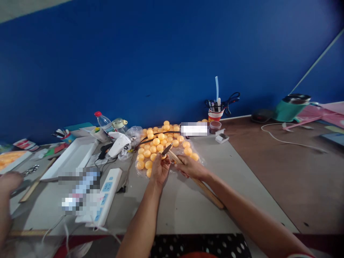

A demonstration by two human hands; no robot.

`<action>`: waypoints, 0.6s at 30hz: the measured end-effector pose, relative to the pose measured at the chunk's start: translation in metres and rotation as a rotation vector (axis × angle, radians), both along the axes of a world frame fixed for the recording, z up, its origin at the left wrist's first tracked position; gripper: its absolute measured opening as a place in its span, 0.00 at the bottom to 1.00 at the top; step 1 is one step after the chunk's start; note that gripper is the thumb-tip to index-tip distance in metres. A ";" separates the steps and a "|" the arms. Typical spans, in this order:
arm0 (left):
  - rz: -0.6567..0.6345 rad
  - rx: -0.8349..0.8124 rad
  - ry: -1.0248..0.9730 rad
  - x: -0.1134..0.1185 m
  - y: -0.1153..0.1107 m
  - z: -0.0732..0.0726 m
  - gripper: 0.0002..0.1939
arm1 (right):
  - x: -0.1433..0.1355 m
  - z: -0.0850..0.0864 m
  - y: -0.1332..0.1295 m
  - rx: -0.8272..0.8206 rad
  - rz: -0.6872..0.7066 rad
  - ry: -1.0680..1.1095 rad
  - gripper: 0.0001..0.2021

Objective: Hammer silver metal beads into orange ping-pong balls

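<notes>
My right hand is closed around the wooden handle of a hammer, whose long shaft slants down to the right under my forearm. Its dark metal head comes to a point and faces up and away from me. At the head's lower end, the fingers of my left hand are closed, gripping it. Just beyond both hands lies a clear plastic bag of orange balls, like table tennis balls. A black cable runs across the balls.
Another person's hand is at the far left. A white power strip and white tray lie left of me. Behind stand a bottle and a pen cup. A teal mug is at right.
</notes>
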State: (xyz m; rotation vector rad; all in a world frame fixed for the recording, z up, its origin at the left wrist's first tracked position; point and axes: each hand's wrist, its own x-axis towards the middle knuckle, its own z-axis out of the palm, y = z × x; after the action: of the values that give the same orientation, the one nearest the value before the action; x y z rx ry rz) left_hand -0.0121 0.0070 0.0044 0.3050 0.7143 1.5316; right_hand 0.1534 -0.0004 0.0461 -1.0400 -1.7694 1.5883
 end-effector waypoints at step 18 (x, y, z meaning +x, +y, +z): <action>-0.001 -0.059 -0.016 -0.001 0.001 -0.002 0.12 | 0.000 -0.002 0.001 0.051 -0.010 -0.029 0.05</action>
State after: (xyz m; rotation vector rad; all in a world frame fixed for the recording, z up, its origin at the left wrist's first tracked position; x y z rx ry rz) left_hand -0.0131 0.0079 0.0028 0.2488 0.7449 1.5078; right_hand 0.1539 0.0005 0.0440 -1.0511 -1.8116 1.5211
